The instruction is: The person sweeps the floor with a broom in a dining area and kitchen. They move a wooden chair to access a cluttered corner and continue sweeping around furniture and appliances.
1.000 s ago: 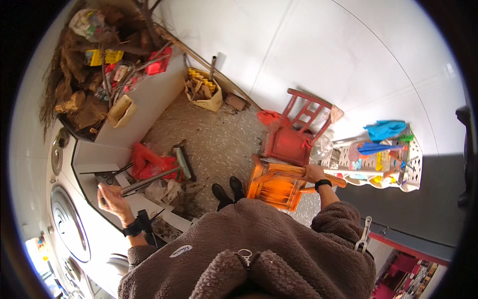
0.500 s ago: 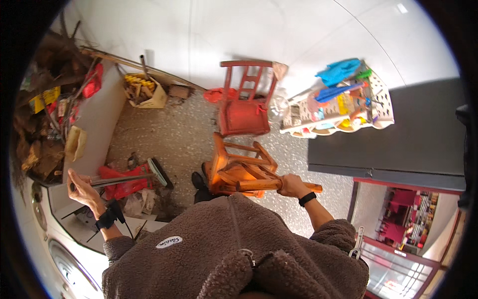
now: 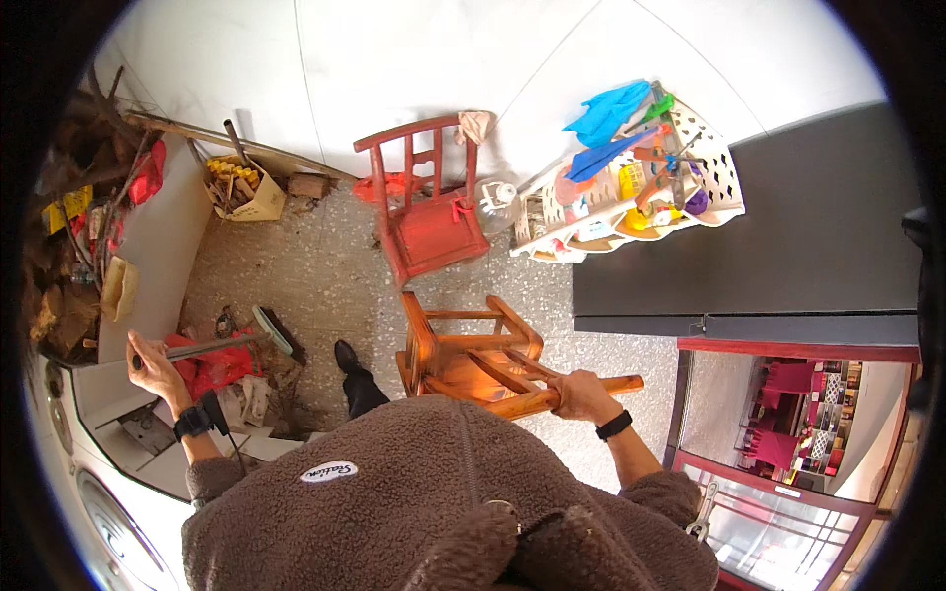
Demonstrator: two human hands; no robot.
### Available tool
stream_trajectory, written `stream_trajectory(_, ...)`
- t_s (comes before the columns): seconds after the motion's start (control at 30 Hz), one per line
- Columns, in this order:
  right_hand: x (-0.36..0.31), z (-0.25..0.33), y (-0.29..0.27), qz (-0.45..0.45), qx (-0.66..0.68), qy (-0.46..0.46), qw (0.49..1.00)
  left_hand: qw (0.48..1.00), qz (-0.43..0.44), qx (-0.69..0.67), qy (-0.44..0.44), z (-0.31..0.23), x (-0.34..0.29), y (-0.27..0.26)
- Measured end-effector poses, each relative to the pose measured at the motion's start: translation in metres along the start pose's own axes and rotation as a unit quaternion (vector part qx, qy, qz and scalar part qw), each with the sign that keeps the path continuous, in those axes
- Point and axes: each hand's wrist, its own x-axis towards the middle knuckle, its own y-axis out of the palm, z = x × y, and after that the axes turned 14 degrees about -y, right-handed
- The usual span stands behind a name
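Observation:
My left hand [image 3: 156, 369] is closed around the grey handle of a broom [image 3: 279, 332]. Its green-topped, dark-bristled head is over a red plastic bag [image 3: 212, 366] and litter by the left wall. On the other side, my right hand [image 3: 583, 397] grips the upper back of an orange-brown wooden chair [image 3: 441, 372], which is tilted in front of my body. My jacket hides part of this chair. Just beyond it a red wooden chair [image 3: 434, 234] stands upright, a pale cloth [image 3: 474, 125] draped over its backrest corner.
A white perforated rack [image 3: 724, 182] with bottles and blue cloths stands at the back right, beside a dark cabinet [image 3: 769, 236]. A clear jug [image 3: 496, 200] sits by the red chair. Far left are a box of wood pieces [image 3: 258, 202] and stacked firewood [image 3: 59, 286].
My view has shifted, so the red chair and rack appear further left. The wooden chair has turned and swung slightly right in my right hand. Both hands keep their grips.

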Motion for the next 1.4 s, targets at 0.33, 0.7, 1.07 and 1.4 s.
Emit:
stream_trajectory(0.33,-0.107,-0.084,0.102,-0.008,0.088,0.107,0.990,0.991,0.115,0.065,0.031,0.017,-0.097,0.056)
stream_trajectory(0.7,-0.195,-0.221,0.204,0.101,0.229,0.220,0.943,0.985,0.075,0.147,0.038,0.009,-0.127,0.063)
stream_trajectory(1.07,-0.147,-0.347,0.256,0.034,0.113,0.474,0.873,0.994,-0.088,0.032,0.058,-0.055,-0.124,0.057)
stream_trajectory(1.4,-0.067,-0.362,0.198,0.078,0.149,0.421,0.892,0.990,-0.079,-0.087,0.071,-0.147,-0.149,0.043)
